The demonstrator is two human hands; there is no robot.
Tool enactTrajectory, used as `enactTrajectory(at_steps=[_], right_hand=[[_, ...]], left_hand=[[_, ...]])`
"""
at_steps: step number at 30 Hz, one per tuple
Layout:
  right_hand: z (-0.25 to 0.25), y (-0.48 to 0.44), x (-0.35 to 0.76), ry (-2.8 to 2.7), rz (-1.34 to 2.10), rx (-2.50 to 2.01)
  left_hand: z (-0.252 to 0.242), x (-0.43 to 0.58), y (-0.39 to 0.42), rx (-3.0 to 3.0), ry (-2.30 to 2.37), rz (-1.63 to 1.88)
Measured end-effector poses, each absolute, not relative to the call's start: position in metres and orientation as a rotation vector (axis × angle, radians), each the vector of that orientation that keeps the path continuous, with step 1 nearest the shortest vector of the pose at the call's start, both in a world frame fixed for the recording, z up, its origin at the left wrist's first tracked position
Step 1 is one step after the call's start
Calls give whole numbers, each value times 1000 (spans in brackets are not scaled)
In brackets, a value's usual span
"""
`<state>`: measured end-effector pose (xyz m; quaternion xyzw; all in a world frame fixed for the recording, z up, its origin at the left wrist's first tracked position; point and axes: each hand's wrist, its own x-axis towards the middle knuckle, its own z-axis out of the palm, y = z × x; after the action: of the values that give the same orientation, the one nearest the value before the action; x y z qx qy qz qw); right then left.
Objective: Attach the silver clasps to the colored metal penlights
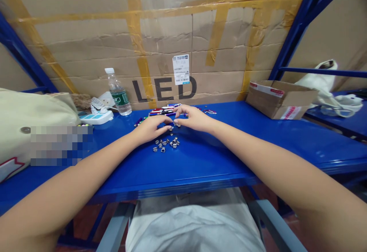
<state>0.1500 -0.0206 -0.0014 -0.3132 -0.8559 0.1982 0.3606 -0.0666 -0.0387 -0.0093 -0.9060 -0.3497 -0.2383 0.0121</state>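
Note:
My left hand (151,127) and my right hand (193,117) come together above the blue table, their fingertips almost touching. Each hand is curled, with thumb and index finger close in a pinch. Anything between the fingertips is too small to make out. Just below the fingertips are a few small metal bits (171,129). Nearer to me lies a loose cluster of small shiny metal pieces (166,143). Behind my hands, partly covered by them, is a pile of colourful pens (162,112). More thin coloured pieces (210,111) lie to its right.
A water bottle (119,95) stands at the back left beside a white power strip (99,117). A pale bag (34,110) takes up the table's left end. On the right sits an open cardboard box (278,101). Behind the blue table (200,164) rises a large taped carton (160,45).

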Motion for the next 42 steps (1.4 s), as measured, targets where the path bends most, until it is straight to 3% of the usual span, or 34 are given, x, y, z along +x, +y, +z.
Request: enactTrajectory(at_steps=[9, 13, 17, 27, 42], right_hand=[[1, -16, 162, -2347, 152, -468], [-1, -8, 166, -2341, 56, -697], [-10, 0, 170, -2476, 62, -1001], [-23, 6, 160, -2582, 38, -1069], [-12, -7, 154, -2264, 156, -584]], left_hand=[[-8, -67, -40, -2814, -1138, -802], [-8, -68, -38, -2785, -1168, -852], [-10, -69, -35, -2761, -1203, -895], [-9, -68, -36, -2760, -1201, -855], [-10, -69, -35, -2780, -1193, -838]])
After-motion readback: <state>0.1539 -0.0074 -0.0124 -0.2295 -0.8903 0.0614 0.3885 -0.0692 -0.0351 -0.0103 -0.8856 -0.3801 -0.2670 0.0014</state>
